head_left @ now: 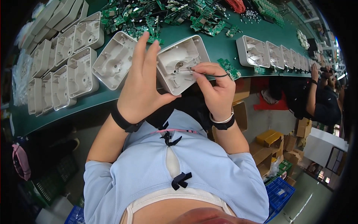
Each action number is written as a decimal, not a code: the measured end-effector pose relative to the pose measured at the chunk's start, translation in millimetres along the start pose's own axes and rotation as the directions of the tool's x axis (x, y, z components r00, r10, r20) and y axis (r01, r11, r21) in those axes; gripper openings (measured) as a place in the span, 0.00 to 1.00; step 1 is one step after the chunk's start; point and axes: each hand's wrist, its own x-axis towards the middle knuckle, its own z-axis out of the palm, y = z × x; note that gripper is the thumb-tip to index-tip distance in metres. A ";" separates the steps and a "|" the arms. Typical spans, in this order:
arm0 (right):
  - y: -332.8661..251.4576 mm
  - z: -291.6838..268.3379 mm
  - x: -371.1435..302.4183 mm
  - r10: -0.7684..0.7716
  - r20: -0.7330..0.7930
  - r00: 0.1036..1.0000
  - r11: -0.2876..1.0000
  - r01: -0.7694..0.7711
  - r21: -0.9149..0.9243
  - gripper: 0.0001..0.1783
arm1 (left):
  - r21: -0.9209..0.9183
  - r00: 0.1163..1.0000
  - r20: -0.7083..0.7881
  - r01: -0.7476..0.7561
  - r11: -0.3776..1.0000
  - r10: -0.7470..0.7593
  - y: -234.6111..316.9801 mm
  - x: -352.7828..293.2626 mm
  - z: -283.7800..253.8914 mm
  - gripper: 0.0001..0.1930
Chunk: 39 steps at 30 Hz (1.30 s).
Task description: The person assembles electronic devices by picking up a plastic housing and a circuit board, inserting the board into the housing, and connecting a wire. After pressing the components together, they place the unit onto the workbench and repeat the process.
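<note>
Tilted in front of me is a light grey plastic housing (179, 89), its hollow side with posts and ribs facing up. My left hand (136, 86) lies along its left side, fingers stretched out and thumb at the near edge. My right hand (218, 89) pinches a black wire (217, 76) between thumb and fingers. The wire's thin end reaches into the housing beside a round post. Its other end runs to a green circuit board (230, 70) on the table, just right of the housing.
Another open housing (113, 59) sits left of my hand, with several more (74, 76) beyond it. Tangled circuit boards (167, 16) with black wires cover the far table. A row of housings (253, 52) extends right, toward a co-worker (313, 93). Cardboard boxes (266, 149) stand below.
</note>
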 end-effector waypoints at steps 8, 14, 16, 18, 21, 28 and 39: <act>-6.1 2.9 11.2 -0.222 0.097 0.970 0.945 0.239 -0.224 0.12 | -0.006 0.998 0.059 0.003 1.000 -0.003 4.0 -0.6 0.7 0.58; -12.9 3.0 13.1 -0.319 0.185 0.929 0.890 0.361 -0.278 0.12 | -0.087 0.997 0.077 0.015 0.996 -0.008 3.1 -2.4 5.3 0.56; -10.3 8.0 11.0 -0.305 0.180 0.935 0.933 0.331 -0.138 0.12 | -0.127 0.994 0.096 0.058 0.990 -0.046 5.1 -3.5 7.7 0.55; -6.1 12.1 7.9 -0.298 0.148 0.943 0.931 0.321 -0.172 0.12 | -0.148 0.992 0.105 0.080 0.986 -0.065 5.9 -4.1 9.5 0.54; -2.2 16.9 3.9 -0.284 0.081 0.955 0.925 0.296 -0.238 0.12 | -0.212 0.993 0.103 0.071 0.975 -0.050 6.2 -4.2 11.5 0.54; -6.8 3.0 -0.8 -0.170 0.050 0.984 0.924 0.177 -0.340 0.11 | -0.263 0.989 0.113 0.119 0.957 -0.092 5.5 -4.8 9.2 0.53; 5.8 -23.2 -1.5 0.168 -0.174 0.970 0.982 -0.179 -0.051 0.13 | -0.251 0.978 0.167 0.165 0.954 -0.125 6.7 -1.1 2.5 0.51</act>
